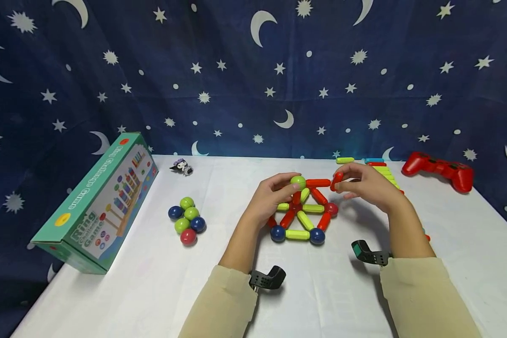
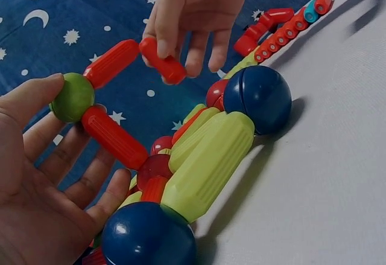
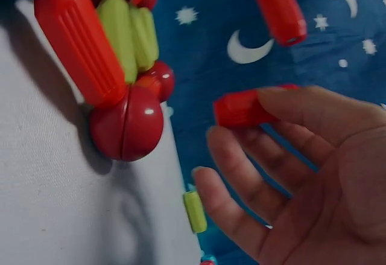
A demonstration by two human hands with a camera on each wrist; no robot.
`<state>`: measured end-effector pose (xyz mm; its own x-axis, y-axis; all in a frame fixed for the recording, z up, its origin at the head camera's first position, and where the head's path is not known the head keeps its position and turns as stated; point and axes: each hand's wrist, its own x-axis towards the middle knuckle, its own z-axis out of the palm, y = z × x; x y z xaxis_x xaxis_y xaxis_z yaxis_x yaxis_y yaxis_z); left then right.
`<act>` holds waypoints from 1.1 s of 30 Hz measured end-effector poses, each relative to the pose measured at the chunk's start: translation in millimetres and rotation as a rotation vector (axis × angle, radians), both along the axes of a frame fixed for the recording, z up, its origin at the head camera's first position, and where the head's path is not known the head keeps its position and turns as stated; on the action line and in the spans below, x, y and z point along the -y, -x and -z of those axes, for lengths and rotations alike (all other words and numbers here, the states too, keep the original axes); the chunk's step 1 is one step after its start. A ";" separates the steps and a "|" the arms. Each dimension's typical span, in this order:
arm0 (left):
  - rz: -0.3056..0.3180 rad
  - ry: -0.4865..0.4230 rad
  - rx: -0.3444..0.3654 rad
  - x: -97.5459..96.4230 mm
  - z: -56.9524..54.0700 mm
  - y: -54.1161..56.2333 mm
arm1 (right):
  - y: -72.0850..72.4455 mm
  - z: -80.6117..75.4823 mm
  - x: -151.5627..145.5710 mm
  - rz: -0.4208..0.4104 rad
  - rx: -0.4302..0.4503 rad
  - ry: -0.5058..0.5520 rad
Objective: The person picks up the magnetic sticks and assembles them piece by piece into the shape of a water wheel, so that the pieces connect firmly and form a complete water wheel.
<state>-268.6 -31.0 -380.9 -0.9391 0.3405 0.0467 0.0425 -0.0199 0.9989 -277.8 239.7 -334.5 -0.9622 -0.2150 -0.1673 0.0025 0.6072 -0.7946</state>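
Note:
My left hand pinches a green ball between thumb and finger. A red magnetic rod runs down from that ball to a red ball in the middle of the structure; a second red rod sticks out from it to the right. Between the thumb and fingers of my right hand is a loose red rod, close to that rod's free end but apart from it in the left wrist view. The flat part below has yellow-green rods, blue balls and red balls.
Several loose balls lie to the left, near a green game box. A small figurine stands at the back. Rows of rods lie behind my right hand, with a red game controller further right.

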 end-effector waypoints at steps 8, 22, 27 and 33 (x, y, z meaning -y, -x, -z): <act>0.007 -0.018 -0.006 3.0 -1.4 -0.5 | -14.3 5.8 1.7 -0.104 0.043 0.015; 0.014 0.013 0.002 0.6 -3.6 -2.3 | -16.2 17.6 -4.2 -0.083 0.066 0.084; 0.014 0.022 -0.005 -0.2 -3.5 -2.4 | -15.1 24.1 -8.1 -0.073 0.100 0.135; 0.004 0.024 -0.016 -0.1 -3.0 -1.7 | -15.1 30.1 -15.1 -0.074 0.141 0.179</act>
<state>-266.9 -30.9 -377.9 -0.9368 0.3459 0.0534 0.0585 0.0043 0.9983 -262.6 254.8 -364.6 -0.9127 -0.3219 -0.2517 0.0819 0.4593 -0.8845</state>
